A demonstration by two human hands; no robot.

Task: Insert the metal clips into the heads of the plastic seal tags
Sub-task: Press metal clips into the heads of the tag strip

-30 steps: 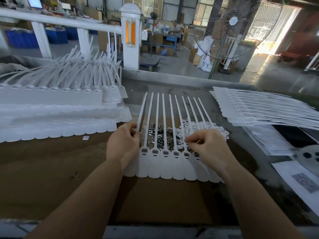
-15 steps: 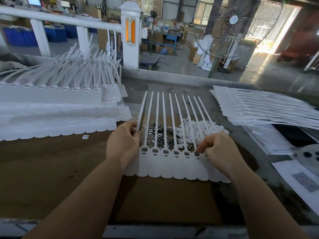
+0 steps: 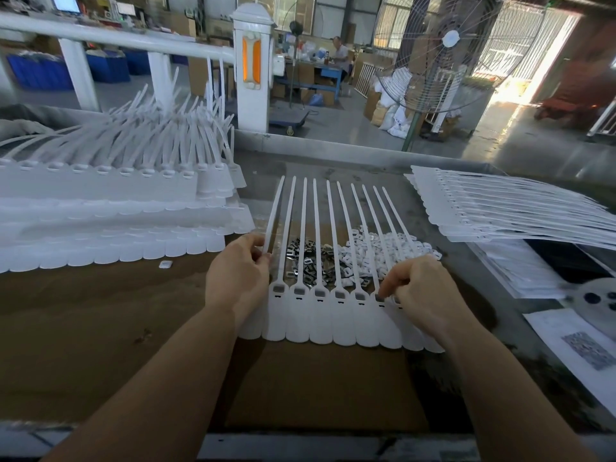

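— White plastic, all of it? What lies on the brown table [image 3: 100,328]?

— Yes. One strip of seal tags [image 3: 320,315] lies flat in the middle, heads toward the person, thin tails pointing away. Several heads show a dark clip already inside.

— And the hands?

— The left hand [image 3: 238,283] pinches the tail of the leftmost tag between thumb and fingers. The right hand [image 3: 423,291] has its fingertips [image 3: 386,288] pressed together on a head near the right end of the strip. If a clip is between them, I cannot tell.

— Where are the loose clips?

— The metal clips [image 3: 308,258] are in a pile under the tails, just behind the heads. Beside them, to the right, is a pile of small white plastic pieces [image 3: 380,251].

— Other tags?

— Stacks of tags [image 3: 110,208] at the left, and another stack [image 3: 510,211] at the right.
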